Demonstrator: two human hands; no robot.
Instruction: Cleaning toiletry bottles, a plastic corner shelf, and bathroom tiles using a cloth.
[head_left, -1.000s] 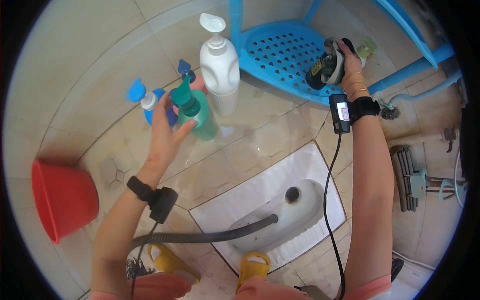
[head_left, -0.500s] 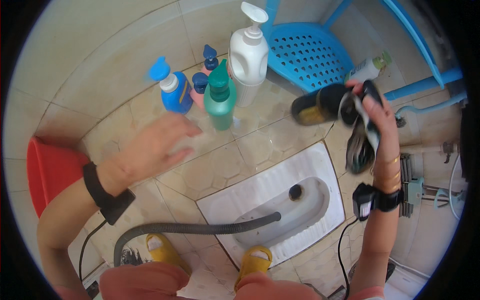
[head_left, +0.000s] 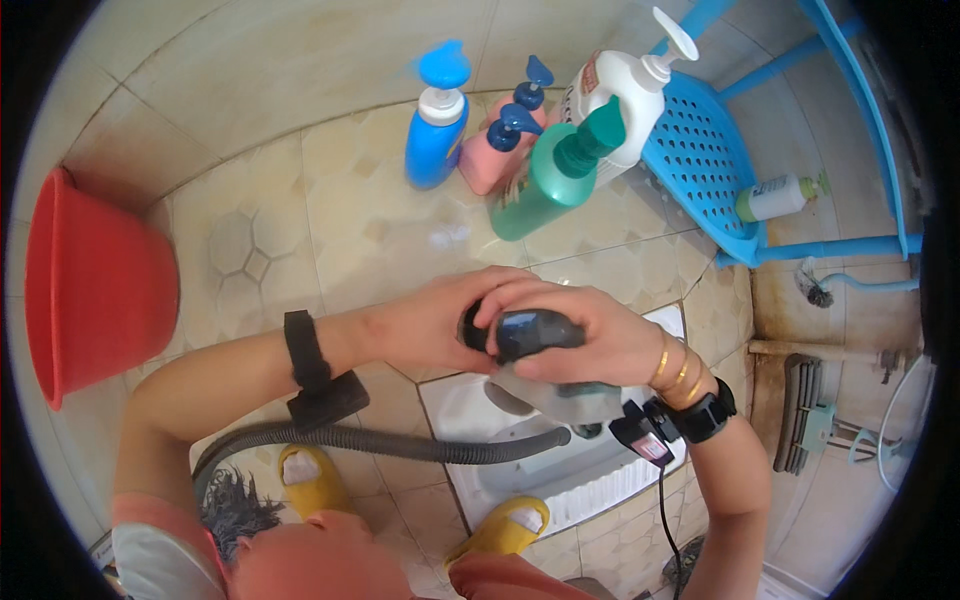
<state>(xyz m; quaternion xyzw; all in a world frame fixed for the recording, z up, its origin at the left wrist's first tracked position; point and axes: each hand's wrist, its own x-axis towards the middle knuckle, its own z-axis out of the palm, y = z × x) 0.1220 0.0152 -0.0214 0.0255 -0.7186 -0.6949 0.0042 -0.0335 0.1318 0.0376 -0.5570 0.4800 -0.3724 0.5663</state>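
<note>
My two hands meet above the squat toilet (head_left: 455, 405). My right hand (head_left: 615, 335) is closed round a glossy black rounded thing (head_left: 540, 333), its kind not clear. Beside it, my left hand (head_left: 440, 318) closes on a smaller black round part (head_left: 474, 325); whether the two black pieces join is hidden by the fingers. Below my right hand hangs a pale grey, partly see-through piece (head_left: 570, 400) with dark spots. Beyond the hands stand a green pump bottle (head_left: 545, 195), a blue pump bottle (head_left: 437, 140), pink pump bottles (head_left: 488, 163) and a large white pump bottle (head_left: 630, 105).
A red bucket (head_left: 100, 285) stands at the left. A ribbed grey hose (head_left: 400, 446) runs into the toilet. At the right are a blue rack (head_left: 705, 150) holding a white bottle (head_left: 775, 198), and a squeeze mop (head_left: 800, 415). Yellow slippers (head_left: 505, 525) are on my feet.
My right hand has brought the black things from the right to the middle. My left hand, empty before, has moved right and closed on them. The view has shifted left.
</note>
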